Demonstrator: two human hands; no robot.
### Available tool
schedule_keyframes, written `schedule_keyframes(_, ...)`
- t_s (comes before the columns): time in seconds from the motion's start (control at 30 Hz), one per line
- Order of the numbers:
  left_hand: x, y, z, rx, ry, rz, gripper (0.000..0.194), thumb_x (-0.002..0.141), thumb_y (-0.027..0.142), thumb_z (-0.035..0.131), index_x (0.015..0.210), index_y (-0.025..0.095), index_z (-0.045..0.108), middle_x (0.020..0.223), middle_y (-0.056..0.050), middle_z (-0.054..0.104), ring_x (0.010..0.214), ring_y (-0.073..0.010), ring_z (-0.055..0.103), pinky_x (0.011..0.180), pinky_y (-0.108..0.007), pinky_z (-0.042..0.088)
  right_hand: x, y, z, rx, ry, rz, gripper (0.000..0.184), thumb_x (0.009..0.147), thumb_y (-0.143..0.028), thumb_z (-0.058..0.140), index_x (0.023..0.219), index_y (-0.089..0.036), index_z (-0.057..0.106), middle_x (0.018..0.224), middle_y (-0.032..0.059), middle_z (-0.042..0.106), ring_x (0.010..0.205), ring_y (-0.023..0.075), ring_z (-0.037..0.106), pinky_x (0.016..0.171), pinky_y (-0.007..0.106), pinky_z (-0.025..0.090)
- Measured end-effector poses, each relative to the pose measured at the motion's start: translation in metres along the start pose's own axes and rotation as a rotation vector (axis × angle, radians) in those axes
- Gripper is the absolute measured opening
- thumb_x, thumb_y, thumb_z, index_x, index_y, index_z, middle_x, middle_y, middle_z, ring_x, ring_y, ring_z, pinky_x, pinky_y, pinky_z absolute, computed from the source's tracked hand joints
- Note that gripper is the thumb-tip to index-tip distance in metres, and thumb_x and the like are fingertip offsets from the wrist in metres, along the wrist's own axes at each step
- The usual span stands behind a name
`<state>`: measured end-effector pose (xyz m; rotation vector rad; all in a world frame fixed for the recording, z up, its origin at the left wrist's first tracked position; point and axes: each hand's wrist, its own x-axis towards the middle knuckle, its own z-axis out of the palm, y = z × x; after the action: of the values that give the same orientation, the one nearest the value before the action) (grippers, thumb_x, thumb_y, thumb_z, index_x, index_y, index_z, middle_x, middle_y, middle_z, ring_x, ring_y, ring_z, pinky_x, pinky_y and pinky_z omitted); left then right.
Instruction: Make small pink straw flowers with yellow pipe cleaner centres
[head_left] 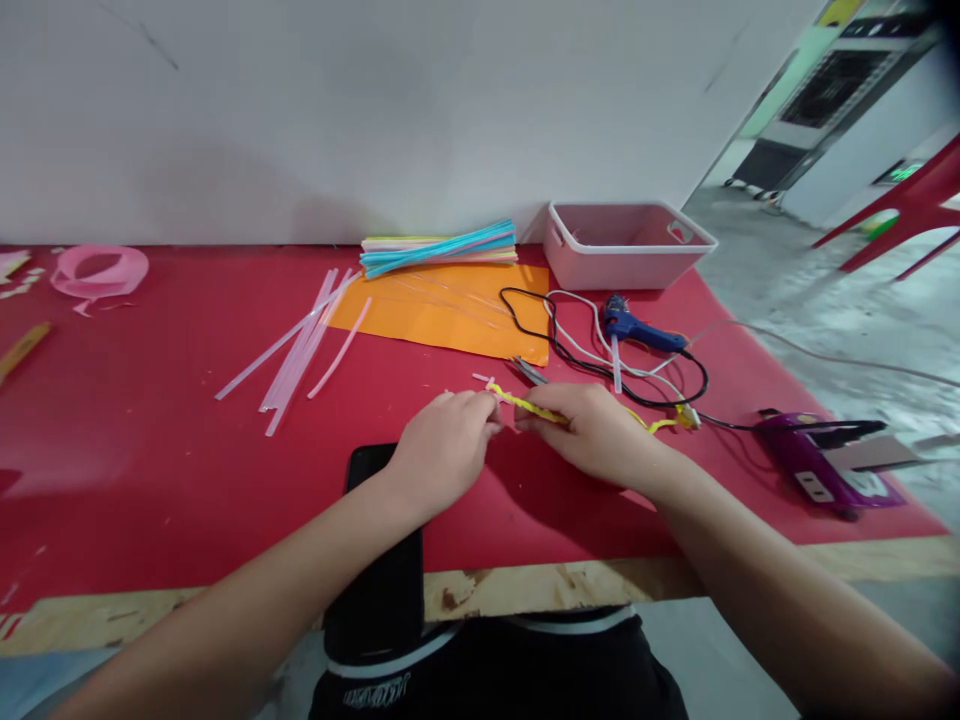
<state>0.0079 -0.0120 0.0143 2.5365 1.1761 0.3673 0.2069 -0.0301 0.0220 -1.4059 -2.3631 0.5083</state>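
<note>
My right hand (pixel 596 425) is closed around a thin yellow twisted strand (pixel 525 404). One end of the strand sticks out toward my left hand, and yellow also shows beyond the right wrist. My left hand (pixel 448 440) is closed, its fingertips pinched together near that end. Whatever sits between those fingertips is hidden. A few small pink bits (pixel 482 378) lie just beyond the left fingers. Behind the right hand shows the grey tip of a pointed metal tool (pixel 529 371), the rest of it covered. A black phone (pixel 386 580) lies partly under my left forearm.
Pink strips (pixel 300 365) lie on the red tabletop (pixel 187 490). Behind are an orange sheet (pixel 442 310), a bundle of coloured straws (pixel 442 248) and a pink basket (pixel 622 265). Rightward sit a blue glue gun (pixel 645 333), tangled cords and a purple power strip (pixel 817 465). Pink ribbon (pixel 101 272) lies far left.
</note>
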Motion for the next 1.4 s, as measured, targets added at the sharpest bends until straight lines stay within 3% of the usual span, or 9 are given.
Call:
schedule_keyframes(0.23, 0.005, 0.001, 0.003, 0.071, 0.046, 0.142, 0.021, 0.089, 0.014, 0.043, 0.088, 0.017, 0.064, 0.096, -0.009, 0.069, 0.087, -0.0264, 0.059, 0.078, -0.039, 0.044, -0.002, -0.005, 0.004, -0.054, 0.043, -0.003, 0.019, 0.074, -0.003, 0.048, 0.077, -0.019, 0.058, 0.073, 0.0014, 0.063, 0.067, 0.015, 0.057, 0.061, 0.023, 0.035)
schedule_keyframes(0.4, 0.002, -0.012, -0.003, 0.056, 0.102, 0.063, 0.016, 0.089, 0.014, 0.043, 0.084, 0.018, 0.057, 0.084, -0.007, 0.064, 0.08, -0.0235, 0.055, 0.071, -0.035, 0.041, 0.0, 0.003, -0.003, -0.162, 0.078, 0.113, 0.013, 0.083, -0.015, 0.049, 0.074, -0.02, 0.056, 0.068, 0.0008, 0.062, 0.062, 0.0153, 0.055, 0.057, 0.026, 0.029)
schedule_keyframes(0.5, 0.002, -0.028, -0.012, -0.014, 0.204, -0.051, 0.015, 0.088, 0.015, 0.044, 0.077, 0.019, 0.054, 0.077, -0.005, 0.06, 0.075, -0.0215, 0.053, 0.067, -0.033, 0.039, -0.002, 0.021, -0.014, -0.258, 0.188, 0.269, 0.017, 0.085, -0.025, 0.052, 0.069, -0.02, 0.057, 0.063, 0.0016, 0.061, 0.056, 0.0157, 0.053, 0.054, 0.027, 0.028)
schedule_keyframes(0.67, 0.005, -0.037, -0.013, -0.364, 0.401, -0.219, 0.013, 0.091, 0.025, 0.051, 0.083, 0.019, 0.058, 0.083, -0.003, 0.063, 0.077, -0.017, 0.056, 0.068, -0.028, 0.04, -0.004, 0.028, -0.02, -0.132, 0.396, 0.312, 0.018, 0.085, -0.033, 0.058, 0.082, -0.019, 0.069, 0.06, -0.0002, 0.061, 0.052, 0.0133, 0.051, 0.053, 0.025, 0.032)
schedule_keyframes(0.83, 0.01, -0.004, 0.006, -1.329, 0.188, -0.396, 0.024, 0.078, 0.03, 0.073, 0.097, 0.016, 0.065, 0.097, -0.005, 0.07, 0.085, -0.014, 0.063, 0.077, -0.026, 0.048, -0.005, -0.003, -0.003, 0.097, 0.413, 0.244, 0.019, 0.087, -0.034, 0.06, 0.081, -0.018, 0.069, 0.055, -0.0037, 0.054, 0.047, 0.008, 0.039, 0.047, 0.022, 0.03)
schedule_keyframes(0.93, 0.013, 0.013, 0.013, -1.677, 0.191, -0.428, 0.025, 0.069, 0.026, 0.081, 0.089, 0.018, 0.067, 0.089, -0.001, 0.072, 0.081, -0.012, 0.066, 0.075, -0.025, 0.051, -0.005, -0.016, 0.005, 0.236, 0.366, 0.179, 0.018, 0.088, -0.031, 0.058, 0.083, -0.017, 0.068, 0.058, -0.0038, 0.055, 0.048, 0.0069, 0.038, 0.046, 0.021, 0.03)
schedule_keyframes(1.07, 0.017, 0.014, 0.017, -1.718, 0.27, -0.434, 0.023, 0.063, 0.025, 0.085, 0.071, 0.015, 0.066, 0.072, 0.002, 0.07, 0.066, -0.0089, 0.064, 0.068, -0.023, 0.054, -0.003, -0.017, 0.009, 0.396, 0.303, 0.218, 0.018, 0.089, -0.033, 0.058, 0.086, -0.018, 0.067, 0.064, -0.0029, 0.058, 0.052, 0.0074, 0.042, 0.049, 0.021, 0.032)
schedule_keyframes(1.23, 0.019, 0.004, 0.023, -1.706, 0.268, -0.328, 0.025, 0.062, 0.025, 0.086, 0.067, 0.013, 0.065, 0.069, 0.001, 0.071, 0.063, -0.008, 0.064, 0.064, -0.02, 0.053, 0.0, -0.007, 0.006, 0.716, 0.079, 0.241, 0.018, 0.085, -0.034, 0.061, 0.077, -0.018, 0.062, 0.072, -0.0009, 0.061, 0.068, 0.0122, 0.055, 0.064, 0.024, 0.043)
schedule_keyframes(1.4, 0.021, 0.003, 0.026, -1.802, 0.276, -0.402, 0.028, 0.06, 0.025, 0.087, 0.068, 0.013, 0.064, 0.066, 0.002, 0.069, 0.062, -0.0079, 0.065, 0.065, -0.02, 0.055, -0.003, -0.013, 0.008, 0.411, 0.135, 0.184, 0.015, 0.088, -0.025, 0.057, 0.074, -0.019, 0.057, 0.063, -0.0053, 0.048, 0.057, 0.0081, 0.043, 0.053, 0.02, 0.033)
